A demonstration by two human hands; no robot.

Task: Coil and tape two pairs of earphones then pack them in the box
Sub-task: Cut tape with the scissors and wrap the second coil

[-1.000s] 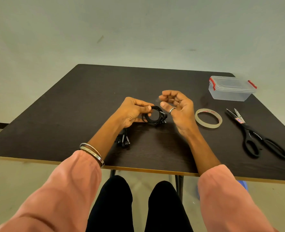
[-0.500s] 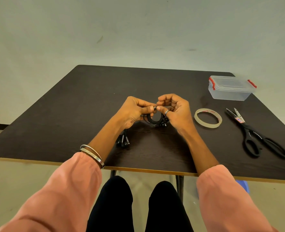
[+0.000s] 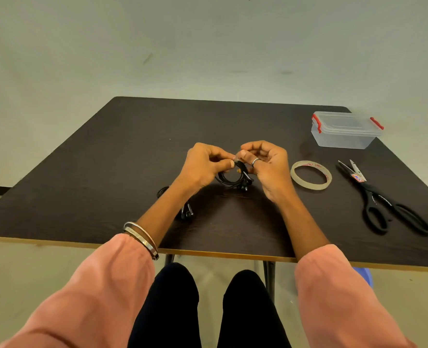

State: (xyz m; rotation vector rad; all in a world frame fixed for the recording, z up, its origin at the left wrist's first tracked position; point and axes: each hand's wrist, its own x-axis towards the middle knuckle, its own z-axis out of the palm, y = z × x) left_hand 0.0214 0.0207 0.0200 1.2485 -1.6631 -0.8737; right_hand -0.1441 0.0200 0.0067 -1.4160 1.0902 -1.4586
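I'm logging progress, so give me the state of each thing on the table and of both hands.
Box: lid on.
Tape roll: flat, untouched.
Scissors: slightly open, lying flat.
Coiled earphones: held off the table.
Second earphones: on the table.
Left hand: pinching the coil.
Right hand: pinching the coil.

Red print on inner rim of tape roll [image 3: 311,175], at 3 o'clock from centre of surface [image 3: 107,172]: characters too small and blurred to read. Small red, blue and white label on blade of scissors [image 3: 381,197], at 3 o'clock beyond the tape roll: lettering not legible. No markings readable on clear box [image 3: 346,133] at 2 o'clock. No other text, number or sign legible.
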